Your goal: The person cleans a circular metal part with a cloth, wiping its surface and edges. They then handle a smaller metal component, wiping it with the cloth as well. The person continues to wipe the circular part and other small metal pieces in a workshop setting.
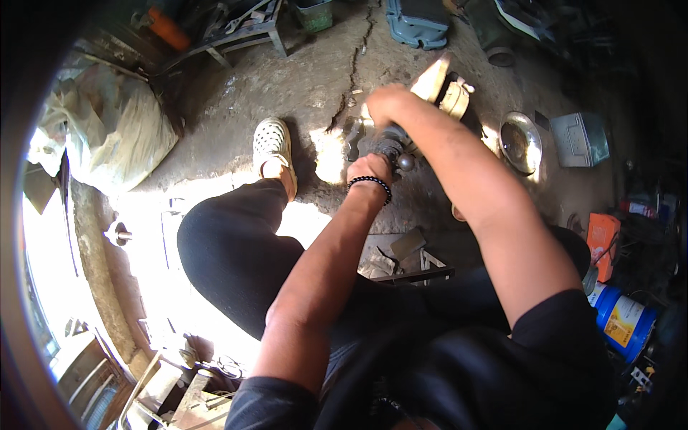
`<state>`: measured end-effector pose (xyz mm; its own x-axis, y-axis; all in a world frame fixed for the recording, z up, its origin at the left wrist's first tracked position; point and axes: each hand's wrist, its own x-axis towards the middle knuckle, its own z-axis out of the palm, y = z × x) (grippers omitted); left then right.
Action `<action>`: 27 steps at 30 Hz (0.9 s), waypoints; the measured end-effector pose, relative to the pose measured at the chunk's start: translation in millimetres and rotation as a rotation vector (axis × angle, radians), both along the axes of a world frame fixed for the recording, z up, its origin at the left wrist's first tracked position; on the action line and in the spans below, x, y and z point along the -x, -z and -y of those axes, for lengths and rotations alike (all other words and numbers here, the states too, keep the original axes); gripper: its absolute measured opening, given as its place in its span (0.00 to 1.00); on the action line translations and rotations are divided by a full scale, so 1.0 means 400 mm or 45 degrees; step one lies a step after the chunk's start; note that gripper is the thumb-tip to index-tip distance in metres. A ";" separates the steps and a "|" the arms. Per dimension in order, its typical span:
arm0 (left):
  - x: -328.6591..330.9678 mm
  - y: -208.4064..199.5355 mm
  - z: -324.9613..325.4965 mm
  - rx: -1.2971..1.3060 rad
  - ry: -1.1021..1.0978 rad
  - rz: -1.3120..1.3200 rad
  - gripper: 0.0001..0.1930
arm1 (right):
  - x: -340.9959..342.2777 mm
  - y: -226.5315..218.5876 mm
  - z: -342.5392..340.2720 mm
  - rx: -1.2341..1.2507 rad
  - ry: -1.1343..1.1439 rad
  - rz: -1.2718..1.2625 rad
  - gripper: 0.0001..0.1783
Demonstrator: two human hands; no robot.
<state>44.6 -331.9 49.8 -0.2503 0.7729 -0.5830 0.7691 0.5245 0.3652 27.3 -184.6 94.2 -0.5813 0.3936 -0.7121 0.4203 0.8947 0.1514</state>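
My left hand, with a black bead bracelet at its wrist, is closed on a dark grey metal part low over the floor. A shiny round ball sticks out beside the knuckles; the part's exact kind is unclear. Just beyond, my right hand is bent over the far side of this part. It is smeared by motion and its fingers are hidden, so its grip does not show. Right of the wrist stands a pale yellowish machine piece, partly covered by my forearm.
A round metal bowl and a clear-sided grey box lie to the right. Farther off are a blue-grey case, a metal stand and a green basket. Plastic sacks fill the left; a blue bucket lies lower right.
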 end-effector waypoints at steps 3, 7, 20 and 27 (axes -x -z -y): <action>-0.002 0.009 -0.001 -0.013 -0.063 0.057 0.13 | -0.012 0.121 0.009 0.122 -0.054 0.226 0.19; 0.025 -0.026 0.018 0.029 -0.113 0.179 0.12 | 0.019 0.153 0.011 0.166 -0.126 0.640 0.19; 0.030 0.001 0.012 0.006 -0.136 0.170 0.13 | -0.022 0.150 0.038 0.274 0.036 0.078 0.28; 0.028 0.020 0.020 -0.007 -0.222 0.204 0.14 | -0.147 -0.008 0.008 0.235 -0.018 -0.034 0.25</action>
<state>33.4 -339.8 41.9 -0.2851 0.7294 -0.6218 0.5990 0.6420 0.4785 86.0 -187.8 97.3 -0.6056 0.2496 -0.7557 0.4092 0.9120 -0.0267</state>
